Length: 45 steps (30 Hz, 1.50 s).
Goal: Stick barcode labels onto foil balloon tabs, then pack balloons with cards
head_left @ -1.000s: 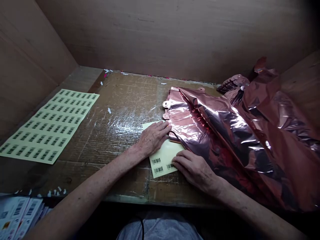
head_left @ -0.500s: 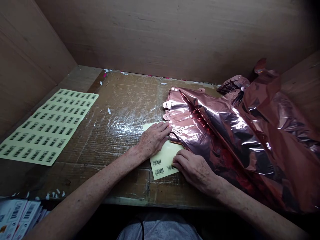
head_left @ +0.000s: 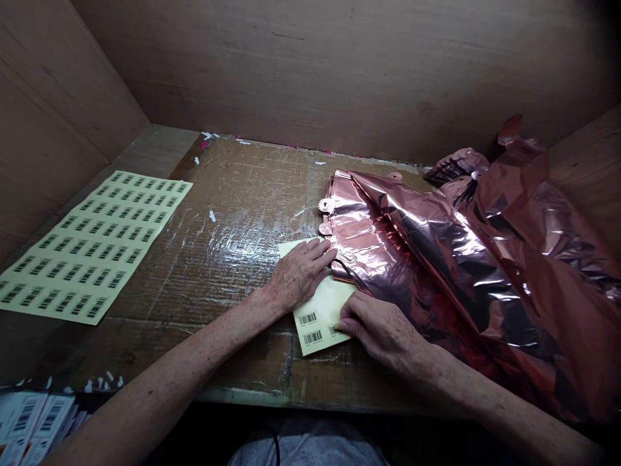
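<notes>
A small pale-yellow label sheet (head_left: 323, 309) with a few barcode stickers lies on the taped cardboard table top (head_left: 233, 220). My left hand (head_left: 298, 272) rests flat on its upper part, fingertips touching the edge of the rose-gold foil balloons (head_left: 427, 252). My right hand (head_left: 378, 330) lies at the sheet's right edge, fingertips on a barcode sticker there. The foil pile spreads to the right and covers part of the sheet.
A large yellow sheet of barcode labels (head_left: 92, 243) lies at the left. More printed barcode cards (head_left: 29, 424) sit below the table's front edge at lower left. Brown board walls (head_left: 339, 65) close in the back and both sides.
Both hands and the small sheet stay nearly in place; the right fingertips have shifted slightly on the sheet's edge. The view has tilted a little.
</notes>
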{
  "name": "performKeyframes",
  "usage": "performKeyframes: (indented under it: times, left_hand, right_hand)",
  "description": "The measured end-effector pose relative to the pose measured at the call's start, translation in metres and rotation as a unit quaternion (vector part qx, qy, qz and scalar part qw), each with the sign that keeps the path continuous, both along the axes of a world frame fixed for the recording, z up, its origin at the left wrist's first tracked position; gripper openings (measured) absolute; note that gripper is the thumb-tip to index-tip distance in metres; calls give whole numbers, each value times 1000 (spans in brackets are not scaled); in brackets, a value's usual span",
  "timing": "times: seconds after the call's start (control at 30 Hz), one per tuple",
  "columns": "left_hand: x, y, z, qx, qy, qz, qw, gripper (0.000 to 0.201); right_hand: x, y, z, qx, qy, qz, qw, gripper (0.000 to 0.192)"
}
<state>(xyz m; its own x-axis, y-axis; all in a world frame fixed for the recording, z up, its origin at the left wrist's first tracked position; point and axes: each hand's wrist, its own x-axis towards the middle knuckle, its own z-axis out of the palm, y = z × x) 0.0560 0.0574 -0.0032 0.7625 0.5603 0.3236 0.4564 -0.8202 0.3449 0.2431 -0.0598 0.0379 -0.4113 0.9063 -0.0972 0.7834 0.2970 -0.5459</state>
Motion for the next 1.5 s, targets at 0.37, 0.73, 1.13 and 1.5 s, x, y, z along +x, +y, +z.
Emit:
performKeyframes:
  times: [0.37,0.73,1.13,1.5]
  left_hand:
    - [4,6,22,-26,25,-8,999,18]
    - [3,12,15,-18,-49,-45,998,26]
    - [3,12,10,18,-62,-35,997,38]
    - [6,11,8,20,15,-4,1000,38]
  right_hand:
    - [46,114,50,-113,157,-56,979,39]
    - [50,138,22,-232,253,-120,932,45]
    - [50,140,8,-239,245,-115,933,41]
    - [29,100,6,203,-197,-103,954,18]
